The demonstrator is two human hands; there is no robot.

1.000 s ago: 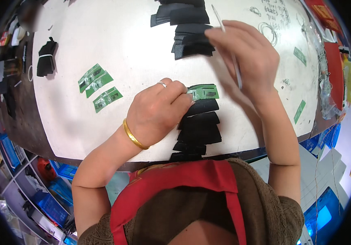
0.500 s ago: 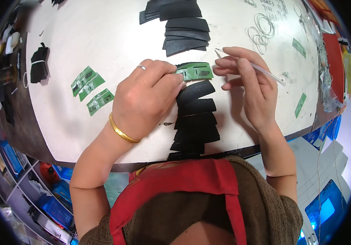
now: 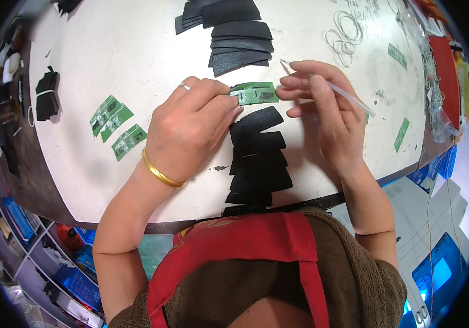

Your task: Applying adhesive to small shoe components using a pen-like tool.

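Observation:
My left hand [image 3: 193, 117] pinches the left end of a green stencil strip [image 3: 259, 94] with dark slots. The strip lies over a piece of black, leather-like material, whose dark edge shows along the top. In my right hand [image 3: 335, 115] is a slim whitish pen [image 3: 352, 100], its thin tip pointing up and left, off the strip. The right fingertips are close to the strip's right end; whether they touch it I cannot tell. Below the strip, a row of overlapping black pieces [image 3: 259, 164] runs toward me. Farther off lies a fanned stack of black pieces [image 3: 242, 46].
Several green strips [image 3: 115, 120] lie at left, near a banded black bundle [image 3: 47, 95]. At right are loose pale rubber bands [image 3: 346, 35] and more green strips [image 3: 402, 135]. A red object [image 3: 443, 82] and plastic bags line the right table edge.
The whole view has shifted slightly, so the table things sit a little farther left. My left hand still holds the strip, and the pen stays in my right hand.

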